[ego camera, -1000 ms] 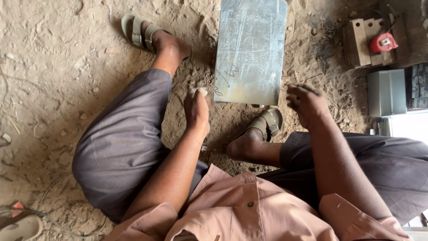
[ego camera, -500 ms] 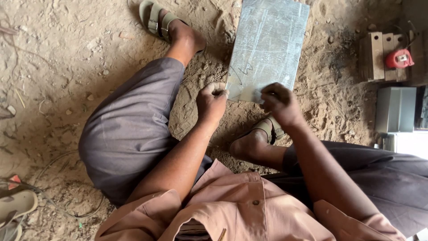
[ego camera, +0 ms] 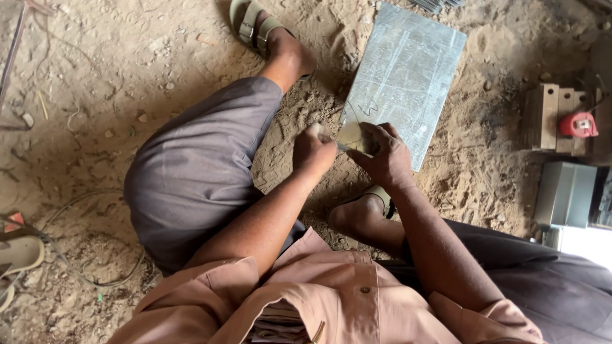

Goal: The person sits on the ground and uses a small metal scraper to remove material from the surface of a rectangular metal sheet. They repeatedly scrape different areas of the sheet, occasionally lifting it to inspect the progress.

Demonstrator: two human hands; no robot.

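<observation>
At the far left edge a worn sandal lies on the sandy floor beside a loop of thin wire, well apart from the work. Next comes the person's bent left leg in grey trousers, the foot in an olive strapped sandal planted near the top; sitting low like this puts the work within arm's reach between the knees.

The left hand is clenched, its fingers curled round something small and pale at the near corner of the metal sheet; what exactly it grips I cannot tell. It seems placed there to steady or mark at the edge.

Just to its right, the right hand presses down on the same near corner, fingers bent and grasping a small flat piece against the sheet, probably to stop it sliding on the loose sand. The grey sheet lies flat on the floor, scribed with faint lines, running up and away from the hands.

Below the hands sits the right foot. Further right stand wooden blocks with a red tape measure on them, and a grey metal box, probably kept close for easy reach
</observation>
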